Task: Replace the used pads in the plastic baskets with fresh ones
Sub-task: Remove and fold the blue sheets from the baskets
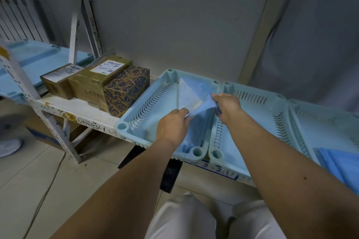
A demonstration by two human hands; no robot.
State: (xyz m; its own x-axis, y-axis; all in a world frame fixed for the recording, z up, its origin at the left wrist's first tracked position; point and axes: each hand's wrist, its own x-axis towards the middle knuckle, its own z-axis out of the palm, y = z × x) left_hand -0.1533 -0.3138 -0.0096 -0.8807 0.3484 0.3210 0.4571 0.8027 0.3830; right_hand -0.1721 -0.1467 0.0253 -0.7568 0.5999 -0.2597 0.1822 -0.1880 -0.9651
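At the left of the frame, three cardboard boxes sit on a white shelf, just beside the first of the pale blue plastic baskets. Over this basket, at mid-frame, the left hand pinches the near edge of a blue pad, while the right hand grips its other side, fingers curled into the material. The pad is partly unfolded, one pale flap lying against the basket's far floor and a darker fold hanging towards the near rim. It looks like a pad being spread into the basket, though lifting out cannot be excluded. The next move likely calls for drawing the hands apart to flatten it across the floor. To the right stands a second basket, and in the third basket at the right edge lies more blue material.
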